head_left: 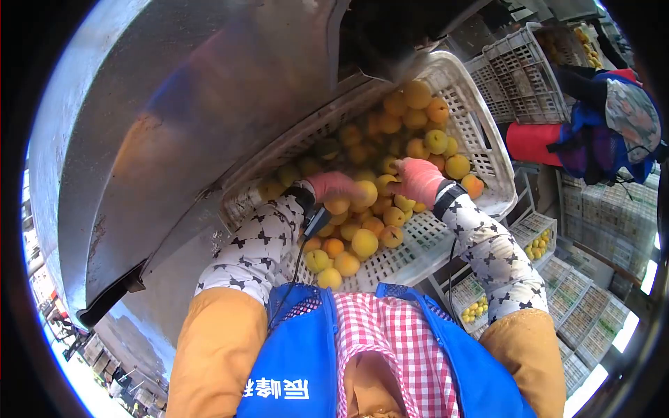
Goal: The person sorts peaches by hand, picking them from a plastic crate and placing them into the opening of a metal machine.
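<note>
Yellow-orange peaches (364,242) fill much of a white slatted plastic crate (411,244) in front of me. Over the middle of the heap is my left hand (333,187) in a pink glove, smeared by motion, with a peach (365,194) right at its fingers. My right hand (418,180), also pink-gloved, has its fingers bent and closed at a yellow peach (385,184); its fingertips are partly hidden among the fruit. Near my left wrist a small dark device (318,221) hangs on a cable.
A large curved metal surface (174,125) rises along the crate's left and far side. Stacked white crates (526,70) stand at the upper right. A person in a blue vest (592,139) is nearby. More crates holding yellow fruit (536,245) sit lower right.
</note>
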Motion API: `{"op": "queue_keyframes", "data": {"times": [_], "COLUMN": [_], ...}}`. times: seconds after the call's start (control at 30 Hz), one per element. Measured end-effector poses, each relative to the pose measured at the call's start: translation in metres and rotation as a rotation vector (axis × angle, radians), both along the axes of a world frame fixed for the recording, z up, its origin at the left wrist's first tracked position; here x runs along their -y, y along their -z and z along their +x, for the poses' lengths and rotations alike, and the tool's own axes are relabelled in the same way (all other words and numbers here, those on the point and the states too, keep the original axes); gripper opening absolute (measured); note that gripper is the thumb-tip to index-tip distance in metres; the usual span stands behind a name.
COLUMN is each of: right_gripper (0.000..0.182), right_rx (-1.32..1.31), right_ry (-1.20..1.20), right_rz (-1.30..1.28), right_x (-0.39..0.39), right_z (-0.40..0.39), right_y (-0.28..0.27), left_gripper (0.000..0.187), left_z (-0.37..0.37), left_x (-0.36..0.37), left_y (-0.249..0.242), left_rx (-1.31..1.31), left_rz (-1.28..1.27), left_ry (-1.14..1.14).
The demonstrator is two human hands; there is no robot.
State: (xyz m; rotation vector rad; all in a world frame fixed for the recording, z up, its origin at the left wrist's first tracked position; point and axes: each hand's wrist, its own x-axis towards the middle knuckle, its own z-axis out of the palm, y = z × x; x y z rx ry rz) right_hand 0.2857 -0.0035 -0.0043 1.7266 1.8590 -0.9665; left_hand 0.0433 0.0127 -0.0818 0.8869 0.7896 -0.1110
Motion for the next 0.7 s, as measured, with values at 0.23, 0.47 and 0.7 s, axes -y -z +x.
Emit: {"op": "queue_keyframes", "data": {"times": [0.23, 0.47, 0.7], "right_gripper": [0.058, 0.067, 0.065], "right_rx": [-0.07, -0.722, -0.883], "right_ry": [0.117, 0.058, 0.401], "right_rz": [0.029, 0.751, 1.055], "right_x": [0.015, 0.016, 0.012], "right_z": [-0.017, -0.03, -0.041], "right_y": [0.053, -0.108, -0.152], "left_gripper": [0.054, 0.07, 0.084], "left_z": [-0.02, -0.005, 0.014], "left_x": [0.017, 0.015, -0.001], "left_y": [-0.038, -0.126, -0.171], "left_rx": [0.117, 0.488, 0.764], "left_rz": [-0.29, -0.172, -0.119], "left_ry": [-0.455, -0.684, -0.953]}}
